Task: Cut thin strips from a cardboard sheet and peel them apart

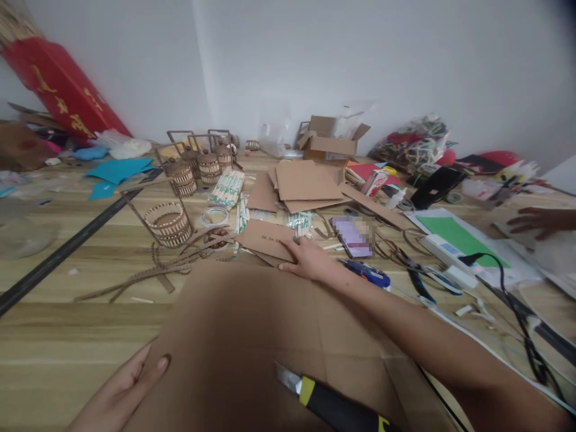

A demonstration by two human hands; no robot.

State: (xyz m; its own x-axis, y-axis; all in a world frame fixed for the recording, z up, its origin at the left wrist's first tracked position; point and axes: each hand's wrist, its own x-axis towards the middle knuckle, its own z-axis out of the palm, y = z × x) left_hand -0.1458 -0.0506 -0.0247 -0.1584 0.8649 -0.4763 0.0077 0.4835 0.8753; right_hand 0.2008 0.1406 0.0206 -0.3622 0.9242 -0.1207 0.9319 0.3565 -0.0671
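Observation:
A large brown cardboard sheet (pixel 234 336) fills the foreground. My left hand (pixel 130 384) grips its left edge, thumb on top and fingers underneath. At the sheet's far edge, my right hand (pixel 308 258) has its fingers closed on a smaller cardboard piece (pixel 261 239) with printed digits; part of another piece shows beneath it. On the large sheet lies a black and yellow utility knife (pixel 333 402), blade out and untouched by either hand. Past my right wrist is a blue glue gun (pixel 366 273).
Stacked cardboard pieces (pixel 308 183) lie ahead. Small woven baskets (pixel 167 225) and brown strips (pixel 148 276) sit to the left. A phone (pixel 353 237), pliers (pixel 418 279) and a power strip (pixel 445 252) with cables are rightward. Another person's hand (pixel 540 222) is at far right.

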